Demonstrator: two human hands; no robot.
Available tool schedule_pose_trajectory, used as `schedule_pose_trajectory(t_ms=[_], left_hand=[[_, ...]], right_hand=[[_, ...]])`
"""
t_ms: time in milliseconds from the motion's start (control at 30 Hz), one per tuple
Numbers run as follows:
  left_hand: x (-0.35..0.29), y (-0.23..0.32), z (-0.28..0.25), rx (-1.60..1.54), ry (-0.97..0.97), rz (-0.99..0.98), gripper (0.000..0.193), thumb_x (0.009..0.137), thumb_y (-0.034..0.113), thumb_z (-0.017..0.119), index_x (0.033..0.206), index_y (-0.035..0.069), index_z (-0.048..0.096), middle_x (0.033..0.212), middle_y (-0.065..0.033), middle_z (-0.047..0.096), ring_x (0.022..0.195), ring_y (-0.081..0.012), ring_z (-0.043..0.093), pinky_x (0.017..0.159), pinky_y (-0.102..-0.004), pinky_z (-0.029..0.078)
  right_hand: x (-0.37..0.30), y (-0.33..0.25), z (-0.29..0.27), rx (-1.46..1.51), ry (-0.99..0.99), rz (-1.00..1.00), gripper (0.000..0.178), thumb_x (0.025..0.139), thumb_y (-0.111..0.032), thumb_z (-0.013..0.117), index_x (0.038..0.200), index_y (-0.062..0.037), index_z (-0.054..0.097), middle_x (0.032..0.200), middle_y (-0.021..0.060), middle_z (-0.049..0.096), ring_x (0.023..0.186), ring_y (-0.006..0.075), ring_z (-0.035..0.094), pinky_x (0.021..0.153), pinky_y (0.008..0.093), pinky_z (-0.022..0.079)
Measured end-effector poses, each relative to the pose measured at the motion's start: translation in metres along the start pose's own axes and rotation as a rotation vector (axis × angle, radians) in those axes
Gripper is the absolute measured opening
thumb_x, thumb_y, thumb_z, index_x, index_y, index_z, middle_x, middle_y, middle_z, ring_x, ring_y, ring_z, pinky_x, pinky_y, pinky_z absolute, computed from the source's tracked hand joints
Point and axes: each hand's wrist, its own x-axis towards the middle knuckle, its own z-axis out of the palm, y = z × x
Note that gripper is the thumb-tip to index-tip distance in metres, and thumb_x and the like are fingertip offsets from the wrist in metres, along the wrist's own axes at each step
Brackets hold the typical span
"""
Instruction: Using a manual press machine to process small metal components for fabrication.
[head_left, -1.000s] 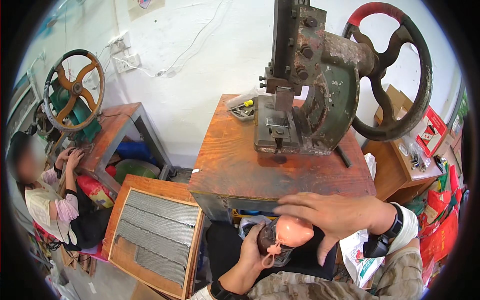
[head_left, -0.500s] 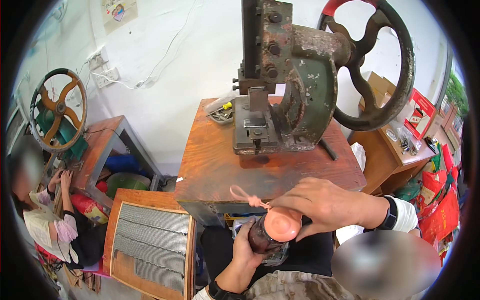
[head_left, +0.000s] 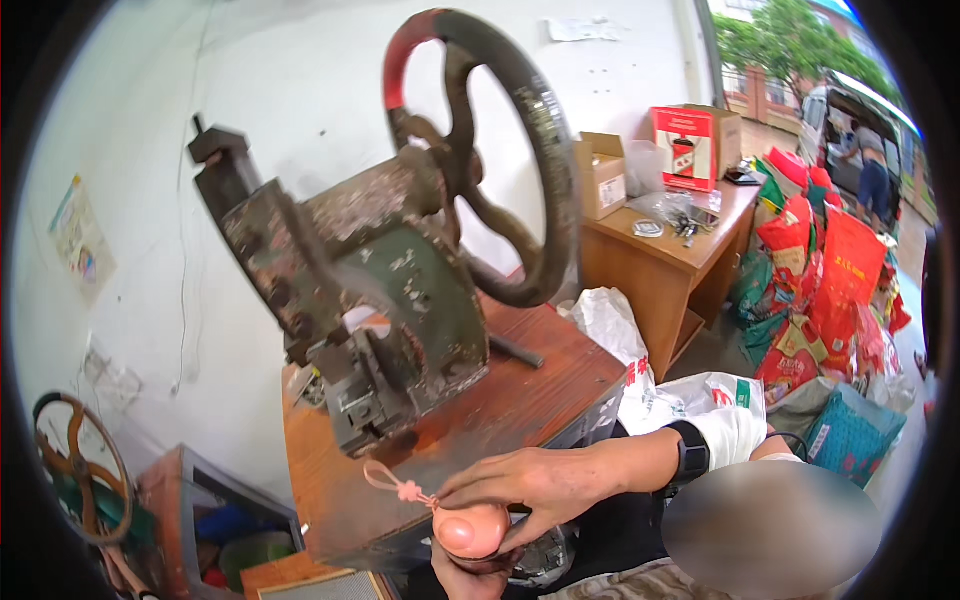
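Observation:
A drink bottle with a glossy pink-orange lid (head_left: pixel 470 530) is between my two hands, near the front edge of the wooden table. A pink cord loop (head_left: pixel 395 482) with a knot hangs from the lid. My left hand (head_left: pixel 468 580) is wrapped round the bottle from below; most of the bottle body is hidden. Lying over the lid from the right, my right hand (head_left: pixel 545 488) grips its side with bent fingers and thumb. Under that hand shows a clear, shiny thing (head_left: pixel 545 560), which I cannot make out.
A heavy green hand press (head_left: pixel 400 290) with a large handwheel (head_left: pixel 555 150) stands on the table (head_left: pixel 540 400). A desk (head_left: pixel 690 240) holds boxes and small parts. Red and green bags (head_left: pixel 830 270) are piled at right. Another handwheel (head_left: pixel 75 465) is at lower left. Outside, a person (head_left: pixel 868 165) bends by a van.
My view has swung right, so the press and my hands sit further left and the bags show more. The co-worker has mostly left the picture. Both hands still hold the bottle.

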Motion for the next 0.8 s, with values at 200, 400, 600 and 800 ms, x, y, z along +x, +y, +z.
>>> schedule_pose_trajectory(t_ms=[200,400,600,800], left_hand=[[0.017,-0.016,0.067,0.008,0.013,-0.069,0.052,0.086,0.049,0.041,0.127,0.017,0.047,0.128,-0.0081,0.049,0.118,-0.0326,0.045,0.094,-0.0475,0.042],[0.059,-0.084,0.154,0.178,-0.402,0.066,0.034,0.094,0.03,0.039,0.108,0.002,0.054,0.109,-0.0108,0.06,0.098,-0.0232,0.059,0.087,-0.0372,0.046],[0.12,-0.119,0.193,0.4,-0.416,0.177,0.037,0.094,0.025,0.041,0.119,-0.002,0.049,0.109,-0.0128,0.056,0.102,-0.0223,0.054,0.087,-0.0341,0.044],[0.125,-0.049,0.117,2.046,-0.431,1.316,0.066,0.084,0.047,0.056,0.13,0.002,0.041,0.134,-0.0221,0.038,0.123,-0.0447,0.033,0.096,-0.0566,0.028]], right_hand=[[-0.085,0.026,0.003,0.187,0.511,0.496,0.109,0.053,-0.025,0.089,0.136,0.0017,0.023,0.136,0.0162,0.037,0.126,0.025,0.038,0.104,0.0377,0.033],[-0.127,0.045,0.013,0.429,1.04,0.55,0.096,0.056,-0.022,0.087,0.132,0.0015,0.033,0.128,0.014,0.046,0.12,0.0221,0.044,0.102,0.0359,0.034],[-0.143,0.074,-0.084,0.493,1.259,0.451,0.082,0.059,-0.008,0.081,0.129,-0.0028,0.039,0.124,0.0075,0.05,0.115,0.018,0.048,0.099,0.0338,0.037],[-0.198,0.216,-0.214,-0.047,1.366,0.557,0.084,0.052,-0.019,0.084,0.124,-0.0013,0.043,0.112,0.01,0.058,0.106,0.0207,0.056,0.092,0.0343,0.043]])
